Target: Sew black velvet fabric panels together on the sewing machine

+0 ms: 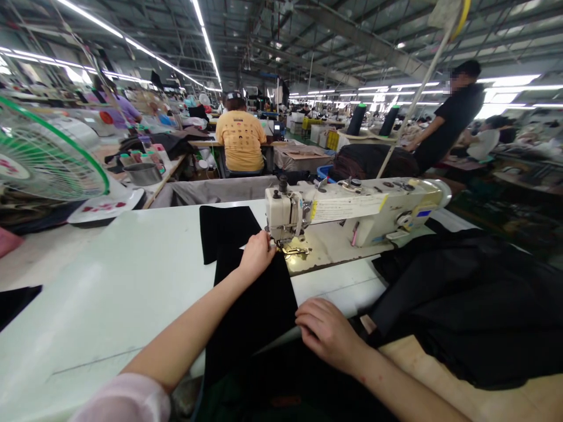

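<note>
A white sewing machine (pixel 338 217) stands on the pale table in front of me. Black fabric (pixel 255 299) lies flat to the left of the needle area and hangs over the front edge toward my lap. My left hand (pixel 257 256) is closed right beside the presser foot, over the fabric; whatever its fingertips pinch is hidden. At the fabric's right edge, near the table's front, my right hand (pixel 328 331) has its fingers curled and closed on the cloth. Beyond the left hand, another part of the black fabric (pixel 226 225) lies folded out.
A pile of black cloth (pixel 475 299) sits at the right on a wooden surface (pixel 422 369). A green-rimmed fan (pixel 48 152) stands at the left. Ahead, a person in a yellow shirt (pixel 241 140) sits; at the right, a person in black (pixel 453 117) leans over dark bundles (pixel 373 161).
</note>
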Available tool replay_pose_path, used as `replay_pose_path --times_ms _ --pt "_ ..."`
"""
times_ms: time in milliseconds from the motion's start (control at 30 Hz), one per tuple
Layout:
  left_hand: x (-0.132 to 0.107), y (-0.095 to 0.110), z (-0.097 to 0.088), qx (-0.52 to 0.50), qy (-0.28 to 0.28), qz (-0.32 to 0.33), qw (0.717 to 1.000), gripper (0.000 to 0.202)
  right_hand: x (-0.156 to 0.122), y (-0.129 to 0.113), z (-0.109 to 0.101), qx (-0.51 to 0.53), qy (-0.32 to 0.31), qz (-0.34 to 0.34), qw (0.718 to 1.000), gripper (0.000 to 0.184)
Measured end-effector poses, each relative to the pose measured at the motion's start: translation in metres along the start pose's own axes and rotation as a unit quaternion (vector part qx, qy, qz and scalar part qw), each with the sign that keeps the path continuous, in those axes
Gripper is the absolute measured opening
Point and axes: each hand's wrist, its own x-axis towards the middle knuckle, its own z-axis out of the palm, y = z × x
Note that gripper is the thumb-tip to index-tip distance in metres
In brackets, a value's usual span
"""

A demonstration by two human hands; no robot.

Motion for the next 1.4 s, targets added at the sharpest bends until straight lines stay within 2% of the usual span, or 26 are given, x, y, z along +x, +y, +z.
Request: replay_pose_path --times_ms 67,100,167,200,267,367,500,600,767,1067,1133,1233,1400 --pt "-0.025 0.013 -0.010 0.030 0.014 0.019 0.999 0.016 0.000 -0.001 -0.003 0.001 -0.006 -0.012 1.000 0.020" --pt "-0.042 0.019 -0.014 0.040 -0.001 0.048 0.998 0.014 -0.001 -0.001 -0.004 0.003 -0.010 -0.016 1.000 0.021" --pt "-0.080 0.029 -0.020 0.044 -0.080 0.151 0.984 0.010 0.000 -0.001 -0.006 0.005 -0.017 -0.017 1.000 0.022" --pt "-0.099 0.031 -0.022 0.039 -0.127 0.210 0.969 0.011 0.000 -0.001 -0.007 0.006 -0.022 -0.015 1.000 0.022" --pt "-0.128 0.030 -0.021 0.035 -0.170 0.290 0.941 0.016 0.003 0.001 -0.006 0.008 -0.023 -0.008 1.000 0.022" --pt "-0.143 0.018 -0.017 0.043 -0.142 0.329 0.933 0.024 0.009 0.007 -0.002 0.010 -0.012 0.002 1.000 0.024" --pt "-0.122 0.002 -0.015 0.056 -0.114 0.365 0.922 0.028 0.023 0.020 0.004 -0.005 0.001 0.002 1.000 0.026" --pt "-0.100 -0.004 -0.017 0.058 -0.109 0.366 0.922 0.026 0.036 0.029 0.008 -0.025 0.006 0.003 1.000 0.025" --pt "-0.072 -0.013 -0.020 0.049 -0.131 0.337 0.931 0.030 0.062 0.043 0.009 -0.073 -0.019 0.040 0.996 0.023" --pt "-0.019 -0.032 -0.018 0.044 -0.125 0.296 0.946 0.032 0.100 0.063 0.017 -0.107 -0.015 0.097 0.989 0.020" --pt "-0.012 -0.034 -0.017 0.049 -0.124 0.291 0.947 0.031 0.101 0.056 0.014 -0.099 -0.005 0.104 0.990 0.021" --pt "-0.010 -0.037 -0.013 0.062 -0.113 0.268 0.955 0.033 0.090 0.028 -0.001 -0.071 0.018 0.091 0.993 0.029" --pt "-0.018 -0.044 -0.002 0.079 -0.091 0.204 0.971 0.044 0.040 -0.039 -0.053 0.043 0.072 0.020 0.996 0.030"
